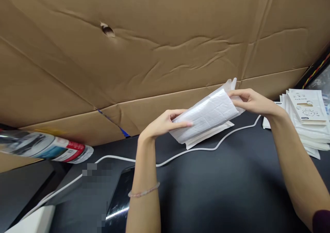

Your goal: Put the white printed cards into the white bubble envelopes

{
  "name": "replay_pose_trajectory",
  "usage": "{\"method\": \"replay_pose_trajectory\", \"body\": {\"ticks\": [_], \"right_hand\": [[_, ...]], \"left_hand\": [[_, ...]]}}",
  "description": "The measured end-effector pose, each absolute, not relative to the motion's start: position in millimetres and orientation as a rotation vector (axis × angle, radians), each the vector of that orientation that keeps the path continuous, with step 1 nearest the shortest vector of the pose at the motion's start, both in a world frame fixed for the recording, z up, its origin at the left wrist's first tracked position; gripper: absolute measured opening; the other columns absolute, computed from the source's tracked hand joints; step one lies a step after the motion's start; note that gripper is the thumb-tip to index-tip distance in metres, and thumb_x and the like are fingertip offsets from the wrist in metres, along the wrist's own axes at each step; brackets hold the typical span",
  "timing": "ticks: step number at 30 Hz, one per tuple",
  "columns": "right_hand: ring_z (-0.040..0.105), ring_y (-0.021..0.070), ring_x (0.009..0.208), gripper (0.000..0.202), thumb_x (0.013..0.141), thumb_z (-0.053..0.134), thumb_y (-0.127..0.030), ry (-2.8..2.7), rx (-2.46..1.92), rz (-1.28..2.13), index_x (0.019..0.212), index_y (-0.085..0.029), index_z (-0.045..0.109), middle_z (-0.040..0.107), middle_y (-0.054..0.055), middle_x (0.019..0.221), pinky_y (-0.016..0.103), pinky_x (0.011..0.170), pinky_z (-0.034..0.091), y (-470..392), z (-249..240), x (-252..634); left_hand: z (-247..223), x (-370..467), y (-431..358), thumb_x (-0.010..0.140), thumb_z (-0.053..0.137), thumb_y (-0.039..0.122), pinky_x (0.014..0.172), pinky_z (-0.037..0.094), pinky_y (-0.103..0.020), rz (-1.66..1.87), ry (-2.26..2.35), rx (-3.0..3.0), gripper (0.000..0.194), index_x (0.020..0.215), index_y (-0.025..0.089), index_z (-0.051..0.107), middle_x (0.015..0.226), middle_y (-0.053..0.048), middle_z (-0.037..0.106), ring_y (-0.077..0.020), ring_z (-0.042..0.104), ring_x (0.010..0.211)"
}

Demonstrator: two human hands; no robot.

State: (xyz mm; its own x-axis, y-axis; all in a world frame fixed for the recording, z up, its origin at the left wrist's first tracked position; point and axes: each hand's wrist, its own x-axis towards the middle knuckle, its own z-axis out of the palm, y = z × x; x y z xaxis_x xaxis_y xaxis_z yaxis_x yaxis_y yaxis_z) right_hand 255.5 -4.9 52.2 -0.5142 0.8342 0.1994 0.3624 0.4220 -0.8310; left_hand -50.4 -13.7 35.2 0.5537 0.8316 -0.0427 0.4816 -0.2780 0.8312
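Observation:
A white, crinkled soft packet [210, 112] is held up at a slant above the dark table. My left hand [171, 123] grips its lower left end, thumb across the front and fingers behind. At the upper right end, my right hand [249, 100] is closed on the packet's edge, with its fingertips partly hidden behind a loose flap. What lies inside the packet cannot be seen. Just beneath it, a flat white packet [208, 135] rests on the table near the cardboard.
Behind the table stands a brown cardboard wall [165, 47]. A stack of white packets [309, 123] with printed cards sits at right. A white cable [196, 150] crosses the table. At left are a tilted clear bottle [51, 147], a glossy black phone-like device [120, 191] and a white box corner [38, 221].

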Motion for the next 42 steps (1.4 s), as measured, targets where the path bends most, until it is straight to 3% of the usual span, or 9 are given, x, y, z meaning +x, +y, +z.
{"method": "replay_pose_trajectory", "body": {"ticks": [5, 8, 12, 21, 26, 29, 36, 42], "right_hand": [[0.066, 0.0236, 0.082, 0.017, 0.073, 0.062, -0.028, -2.246, -1.104, 1.086, 0.079, -0.018, 0.075, 0.070, 0.000, 0.073, 0.031, 0.075, 0.052, -1.8, 47.6, 249.5], [0.066, 0.0256, 0.084, 0.019, 0.070, 0.063, -0.027, -2.224, -1.159, 0.955, 0.081, -0.018, 0.075, 0.073, 0.002, 0.082, 0.031, 0.072, 0.052, 1.7, 40.9, 238.2], [0.066, 0.0254, 0.091, 0.023, 0.073, 0.062, -0.027, -2.150, -1.137, 0.827, 0.089, -0.017, 0.074, 0.073, 0.006, 0.101, 0.031, 0.078, 0.050, 4.6, 33.5, 229.0], [0.062, 0.0195, 0.075, 0.028, 0.072, 0.066, -0.033, -2.103, -1.050, 0.858, 0.092, -0.014, 0.071, 0.070, 0.009, 0.096, 0.031, 0.071, 0.049, 1.2, 34.3, 224.3], [0.064, 0.0261, 0.096, 0.027, 0.074, 0.068, -0.038, -2.017, -1.031, 0.924, 0.091, -0.018, 0.073, 0.070, 0.008, 0.103, 0.035, 0.081, 0.052, -4.0, 44.5, 233.3], [0.065, 0.0275, 0.098, 0.031, 0.068, 0.075, -0.037, -1.914, -1.060, 1.027, 0.095, -0.022, 0.075, 0.073, 0.004, 0.094, 0.038, 0.086, 0.052, -5.5, 47.9, 241.6], [0.068, 0.0245, 0.088, 0.020, 0.068, 0.077, -0.038, -1.868, -1.144, 1.040, 0.078, -0.021, 0.076, 0.074, 0.001, 0.084, 0.035, 0.084, 0.052, -7.6, 51.9, 255.7], [0.065, 0.0175, 0.086, 0.025, 0.077, 0.071, -0.046, -1.539, -1.194, 0.900, 0.084, -0.022, 0.070, 0.072, 0.002, 0.090, 0.030, 0.081, 0.053, -6.5, 57.9, 284.4]], "left_hand": [[36.9, -42.5, -15.1, 0.079, 0.069, 0.051, 0.093, 0.052, -0.031, 0.511, 1.076, 1.956, 0.056, 0.128, 0.022, 0.065, 0.119, 0.001, 0.071, -0.0275, 0.064, 0.110], [38.0, -40.8, -16.0, 0.080, 0.068, 0.051, 0.094, 0.051, -0.030, 0.522, 1.102, 2.010, 0.056, 0.129, 0.024, 0.064, 0.121, 0.001, 0.070, -0.0279, 0.063, 0.112], [43.2, -40.1, -20.0, 0.083, 0.065, 0.051, 0.098, 0.048, -0.031, 0.606, 1.167, 2.068, 0.055, 0.131, 0.025, 0.063, 0.128, 0.000, 0.066, -0.0290, 0.062, 0.115], [48.4, -36.3, -25.1, 0.084, 0.065, 0.050, 0.095, 0.049, -0.028, 0.619, 1.128, 2.078, 0.053, 0.130, 0.026, 0.063, 0.128, 0.001, 0.067, -0.0277, 0.062, 0.116], [47.8, -37.4, -24.2, 0.083, 0.064, 0.054, 0.097, 0.048, -0.029, 0.649, 1.109, 2.073, 0.055, 0.130, 0.024, 0.063, 0.129, -0.001, 0.066, -0.0260, 0.063, 0.114], [48.3, -36.5, -24.3, 0.085, 0.063, 0.050, 0.097, 0.047, -0.027, 0.640, 1.057, 2.063, 0.052, 0.129, 0.023, 0.063, 0.128, -0.001, 0.066, -0.0239, 0.062, 0.113], [50.5, -37.5, -23.0, 0.082, 0.063, 0.056, 0.083, 0.049, -0.025, 0.545, 1.115, 2.069, 0.044, 0.107, 0.020, 0.070, 0.102, 0.000, 0.072, -0.0216, 0.064, 0.096], [53.3, -61.9, -23.3, 0.081, 0.061, 0.059, 0.075, 0.047, -0.025, 0.477, 1.304, 2.103, 0.043, 0.094, 0.019, 0.069, 0.094, 0.000, 0.071, -0.0201, 0.061, 0.088]]}}
